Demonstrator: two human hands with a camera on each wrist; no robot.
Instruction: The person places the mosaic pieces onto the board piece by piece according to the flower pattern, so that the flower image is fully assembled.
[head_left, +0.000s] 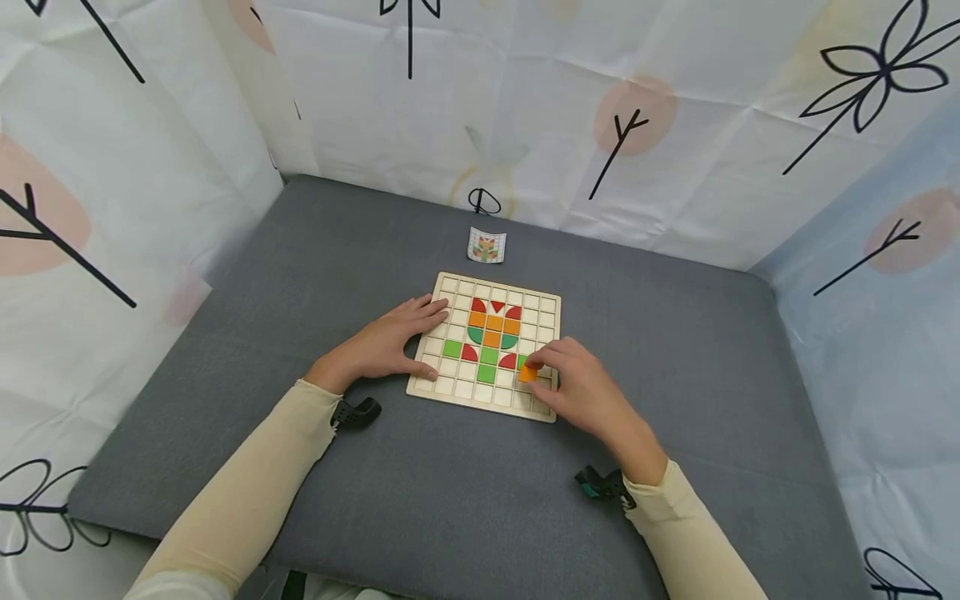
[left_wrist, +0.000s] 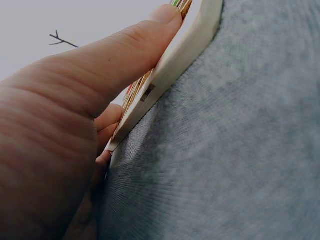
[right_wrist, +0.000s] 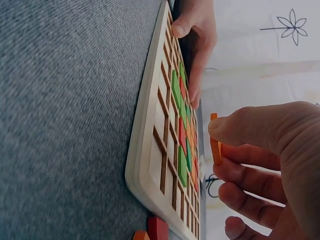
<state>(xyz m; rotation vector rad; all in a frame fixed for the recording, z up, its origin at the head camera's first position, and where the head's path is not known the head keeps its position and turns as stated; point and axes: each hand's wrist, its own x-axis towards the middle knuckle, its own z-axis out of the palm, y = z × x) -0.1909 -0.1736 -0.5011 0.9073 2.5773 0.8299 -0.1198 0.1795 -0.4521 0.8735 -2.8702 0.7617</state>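
Note:
A square wooden grid board [head_left: 461, 390] lies on the grey surface. Red, orange and green tiles fill some of its middle cells, with a green square tile [head_left: 487, 356] among them. My left hand [head_left: 382, 340] rests spread on the board's left edge; in the left wrist view the thumb [left_wrist: 135, 45] presses on its rim. Over the board's right part my right hand [head_left: 581, 387] pinches an orange square tile [head_left: 528, 373] between thumb and fingers. In the right wrist view this orange tile [right_wrist: 215, 142] is held edge-on above the board, apart from it.
A small card [head_left: 486, 246] with a printed tile pattern lies behind the board. Beside the board, a red block [right_wrist: 158, 229] and an orange block [right_wrist: 141, 235] show in the right wrist view. White printed cloth [head_left: 525, 125] hangs around the grey padded surface [head_left: 465, 492].

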